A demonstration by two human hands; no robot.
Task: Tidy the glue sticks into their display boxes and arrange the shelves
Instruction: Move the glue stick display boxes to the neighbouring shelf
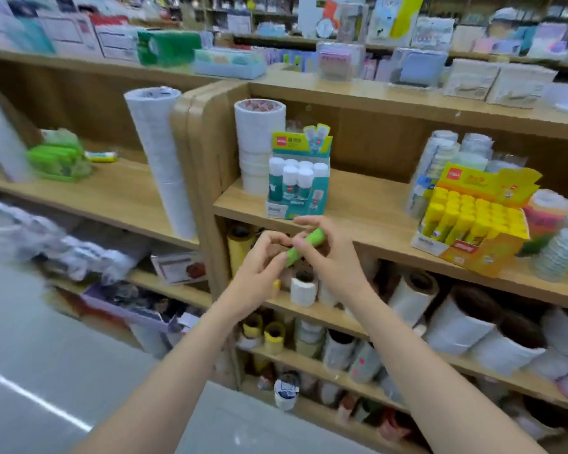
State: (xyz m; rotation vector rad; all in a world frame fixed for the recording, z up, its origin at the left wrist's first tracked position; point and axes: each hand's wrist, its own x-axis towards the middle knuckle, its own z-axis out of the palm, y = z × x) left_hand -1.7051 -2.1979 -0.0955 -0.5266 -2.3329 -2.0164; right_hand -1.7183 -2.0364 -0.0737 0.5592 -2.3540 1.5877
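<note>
I hold a green glue stick [303,246] in front of the wooden shelf edge, tilted up to the right. My left hand [259,273] pinches its lower end and my right hand [328,257] grips its upper part. Just behind, on the shelf [374,217], stands a teal display box [297,188] of white-capped glue sticks. To the right sits a yellow and orange display box [472,224] filled with several yellow glue sticks.
White tape rolls [259,142] are stacked left of the teal box, and a tall white roll [159,152] leans on the shelf divider. Clear packs of tape [446,158] stand behind the yellow box. Lower shelves hold many paper and tape rolls [456,322]. Grey floor lies at the left.
</note>
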